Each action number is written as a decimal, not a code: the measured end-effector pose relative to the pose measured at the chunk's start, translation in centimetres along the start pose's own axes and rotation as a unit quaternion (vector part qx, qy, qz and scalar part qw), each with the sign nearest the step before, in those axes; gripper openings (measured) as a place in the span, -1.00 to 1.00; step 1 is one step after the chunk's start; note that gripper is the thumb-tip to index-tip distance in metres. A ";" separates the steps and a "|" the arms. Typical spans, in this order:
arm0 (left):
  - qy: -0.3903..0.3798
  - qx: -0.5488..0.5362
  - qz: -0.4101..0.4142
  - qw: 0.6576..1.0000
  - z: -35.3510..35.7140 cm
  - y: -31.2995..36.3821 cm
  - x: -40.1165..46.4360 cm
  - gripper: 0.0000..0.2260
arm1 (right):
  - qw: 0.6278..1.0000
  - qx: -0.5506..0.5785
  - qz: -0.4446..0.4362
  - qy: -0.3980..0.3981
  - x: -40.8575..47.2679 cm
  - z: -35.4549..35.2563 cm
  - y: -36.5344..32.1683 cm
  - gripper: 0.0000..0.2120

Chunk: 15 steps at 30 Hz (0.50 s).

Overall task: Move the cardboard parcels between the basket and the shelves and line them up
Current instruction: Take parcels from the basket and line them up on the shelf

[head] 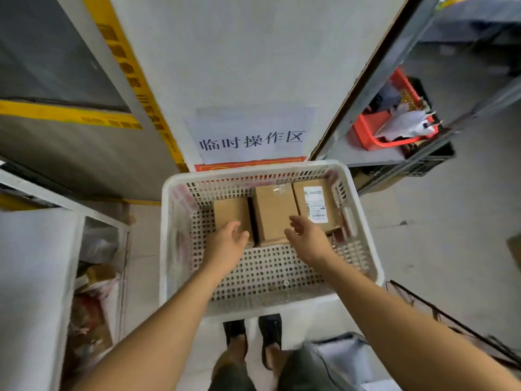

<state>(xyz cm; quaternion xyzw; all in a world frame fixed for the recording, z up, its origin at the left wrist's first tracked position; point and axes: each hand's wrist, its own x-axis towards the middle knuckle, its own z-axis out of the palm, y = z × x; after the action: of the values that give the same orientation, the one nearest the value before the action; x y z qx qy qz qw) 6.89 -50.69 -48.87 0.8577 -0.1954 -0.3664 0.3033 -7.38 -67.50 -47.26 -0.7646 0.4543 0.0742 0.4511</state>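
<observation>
- Both bare forearms reach down into the white perforated basket (363,218).
- The left hand (227,239) hovers over the left cardboard parcel (229,211), fingers loosely spread, holding nothing.
- The right hand (306,235) is also open and empty, between the middle parcel (272,213) and the labelled parcel (315,203).
- All three parcels stand side by side at the basket's far end.
- A red basket (366,131) sits on the right shelf.
</observation>
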 end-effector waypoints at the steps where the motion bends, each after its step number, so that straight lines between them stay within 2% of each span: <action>1: -0.006 0.006 0.000 1.000 0.7 -0.3 1.4 -0.57 | 1.000 -0.002 0.009 0.006 0.9 0.3 0.6 -0.49; 10: -0.062 0.043 -0.043 0.996 7.1 -2.3 11.1 -0.47 | 0.997 -0.048 0.054 0.019 8.6 3.3 5.1 -0.45; 15: -0.081 -0.015 -0.088 0.993 10.8 -2.5 14.5 -0.28 | 0.996 -0.077 0.046 0.022 12.1 4.7 6.7 -0.40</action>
<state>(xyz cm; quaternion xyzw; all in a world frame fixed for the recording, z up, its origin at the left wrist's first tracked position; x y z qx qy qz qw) 8.65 -60.97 -63.86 0.8344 -0.1371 -0.4627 0.2662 -4.15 -72.72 -60.49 -0.7765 0.4918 0.1129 0.3773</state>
